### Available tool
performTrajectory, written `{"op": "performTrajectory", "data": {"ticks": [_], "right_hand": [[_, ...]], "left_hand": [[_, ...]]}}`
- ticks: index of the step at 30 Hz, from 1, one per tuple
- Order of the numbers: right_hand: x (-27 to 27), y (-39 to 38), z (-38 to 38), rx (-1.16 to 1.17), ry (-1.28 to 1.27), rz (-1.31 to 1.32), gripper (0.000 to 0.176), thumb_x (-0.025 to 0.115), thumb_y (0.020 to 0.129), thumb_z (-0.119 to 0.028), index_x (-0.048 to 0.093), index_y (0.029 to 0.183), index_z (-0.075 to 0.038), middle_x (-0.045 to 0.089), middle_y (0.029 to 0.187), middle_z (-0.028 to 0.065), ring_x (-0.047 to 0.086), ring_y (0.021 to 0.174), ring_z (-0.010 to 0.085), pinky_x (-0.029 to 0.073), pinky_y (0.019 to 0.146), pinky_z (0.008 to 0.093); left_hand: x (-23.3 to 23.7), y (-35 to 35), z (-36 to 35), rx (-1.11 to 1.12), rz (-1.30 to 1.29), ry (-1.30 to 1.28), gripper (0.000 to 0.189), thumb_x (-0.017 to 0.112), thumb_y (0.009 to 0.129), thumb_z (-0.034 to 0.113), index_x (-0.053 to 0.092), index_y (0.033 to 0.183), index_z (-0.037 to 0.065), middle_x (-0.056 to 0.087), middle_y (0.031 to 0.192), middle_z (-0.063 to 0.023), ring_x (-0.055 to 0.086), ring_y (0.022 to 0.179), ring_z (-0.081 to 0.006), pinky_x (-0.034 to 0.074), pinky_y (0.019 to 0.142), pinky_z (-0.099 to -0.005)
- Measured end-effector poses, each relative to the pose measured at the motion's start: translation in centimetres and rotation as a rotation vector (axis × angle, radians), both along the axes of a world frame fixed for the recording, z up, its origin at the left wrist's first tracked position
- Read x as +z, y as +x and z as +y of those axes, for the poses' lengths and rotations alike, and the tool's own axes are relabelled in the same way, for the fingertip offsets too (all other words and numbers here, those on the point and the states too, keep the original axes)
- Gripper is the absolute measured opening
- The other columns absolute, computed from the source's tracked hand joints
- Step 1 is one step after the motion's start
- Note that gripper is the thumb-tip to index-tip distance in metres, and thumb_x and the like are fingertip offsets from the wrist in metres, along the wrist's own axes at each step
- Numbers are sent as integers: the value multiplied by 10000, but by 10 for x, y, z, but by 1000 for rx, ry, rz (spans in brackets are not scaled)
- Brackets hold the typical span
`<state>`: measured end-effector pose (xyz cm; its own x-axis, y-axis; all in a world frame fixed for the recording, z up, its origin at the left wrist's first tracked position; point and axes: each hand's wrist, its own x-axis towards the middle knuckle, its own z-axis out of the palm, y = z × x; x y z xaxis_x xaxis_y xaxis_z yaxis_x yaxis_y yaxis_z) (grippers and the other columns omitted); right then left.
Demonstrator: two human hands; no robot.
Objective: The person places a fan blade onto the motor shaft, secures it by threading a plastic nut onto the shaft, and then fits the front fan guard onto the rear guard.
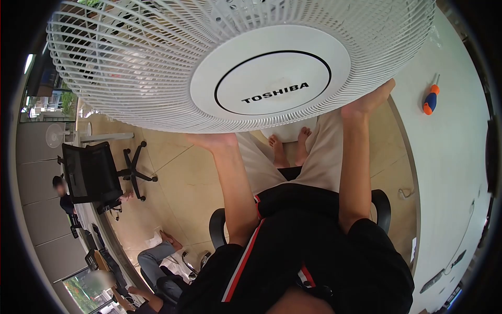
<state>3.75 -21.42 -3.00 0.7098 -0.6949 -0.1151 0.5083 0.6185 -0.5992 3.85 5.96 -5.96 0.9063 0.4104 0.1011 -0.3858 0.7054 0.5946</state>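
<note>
A large white fan grille [141,68] with a TOSHIBA centre disc [270,73] fills the top of the head view, close to the camera. My left hand [213,140] is under its lower left edge, with the fingers hidden behind the grille. At the lower right edge, my right hand [370,99] supports the grille, its fingers mostly hidden behind it too. Below the grille, part of a white round base [288,135] shows between my bare feet.
On the right, a white table [449,157] bears an orange and blue screwdriver [430,100] and a cable with a dark plug [459,257]. A black office chair [91,172] stands at left. Two people sit at desks, lower left. A small white fan [54,135] stands far left.
</note>
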Motion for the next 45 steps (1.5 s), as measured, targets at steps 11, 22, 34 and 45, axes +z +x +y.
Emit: {"op": "performTrajectory", "data": {"ticks": [11,22,34,45], "right_hand": [[16,-15,5,-31,3,16,433,336,1008,-352,602,1176,-56,646,1181,47,592,1070,208,459,947,365],[34,-22,-1,9,-53,-43,526,336,1036,-420,564,1322,-43,614,1308,47,565,1212,203,427,1044,339],[29,-22,-3,16,-56,-73,546,351,1043,-439,554,1341,-28,615,1311,58,579,1186,211,429,1034,329],[47,-29,9,-98,-88,-41,491,316,1065,-329,606,1223,35,666,1156,96,628,1035,207,477,929,340]], "left_hand": [[31,-20,-13,184,179,17,671,375,1000,544,438,1466,66,454,1488,-69,465,1346,-265,391,1108,-407],[75,-6,7,412,-9,363,682,287,1071,506,411,1469,-34,449,1497,-152,444,1355,-286,327,1143,-401],[79,-12,4,467,131,266,563,390,1087,396,451,1430,-46,496,1442,-143,508,1283,-241,409,1071,-339],[69,-7,13,505,150,318,684,426,1064,471,394,1467,-81,443,1498,-192,492,1320,-296,410,1085,-380]]}}
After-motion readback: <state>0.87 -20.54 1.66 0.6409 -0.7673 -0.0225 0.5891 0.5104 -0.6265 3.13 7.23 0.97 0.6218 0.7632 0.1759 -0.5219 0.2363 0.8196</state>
